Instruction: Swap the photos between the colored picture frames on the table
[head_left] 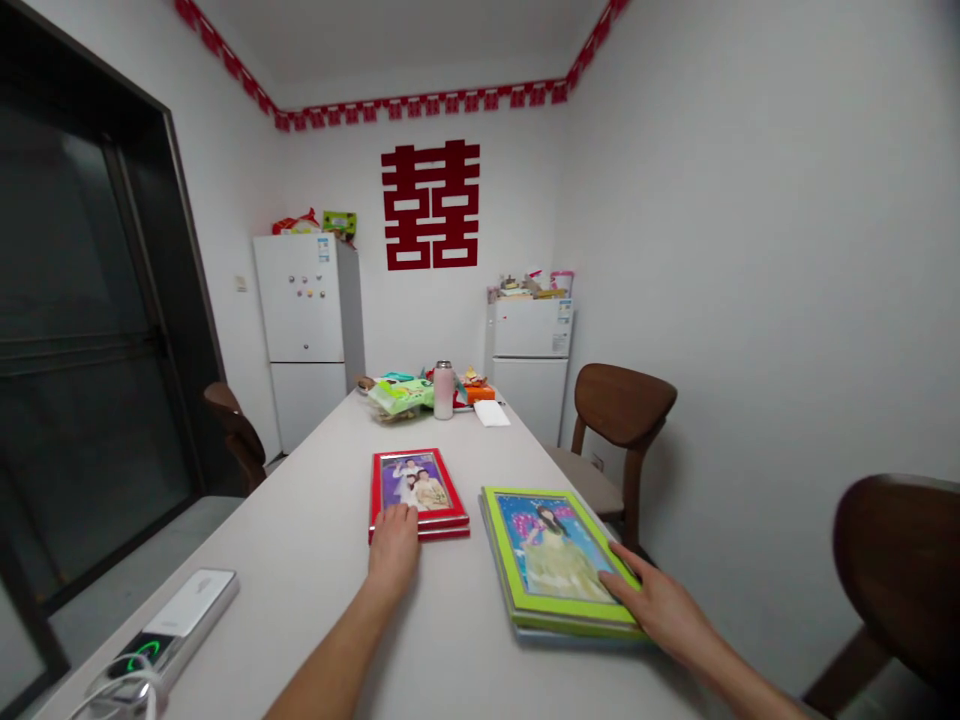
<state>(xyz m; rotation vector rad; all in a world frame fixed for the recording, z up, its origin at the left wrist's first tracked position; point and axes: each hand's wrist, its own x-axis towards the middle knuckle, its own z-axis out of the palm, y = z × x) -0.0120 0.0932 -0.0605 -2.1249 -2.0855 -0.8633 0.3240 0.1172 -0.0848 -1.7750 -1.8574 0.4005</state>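
Two red picture frames point(433, 519) lie stacked on the table, the upper one with a photo of people against purple. Over their near left corner bends my left hand point(396, 545), closed on the edge, with its thumb hidden. To the right is a stack of larger picture frames with a lime-green picture frame point(517, 585) on top, showing a figure in a pale yellow dress. My right hand point(656, 605) grips that stack at its right edge, thumb over the photo side and the other fingers along the side and partly hidden.
A power bank point(199, 600) with a white cable point(127, 680) lies at the near left of the table point(315, 530). A pink bottle point(444, 390), green packets point(401, 398) and a white paper point(492, 413) are at the far end. Chairs point(626, 405) stand along the sides.
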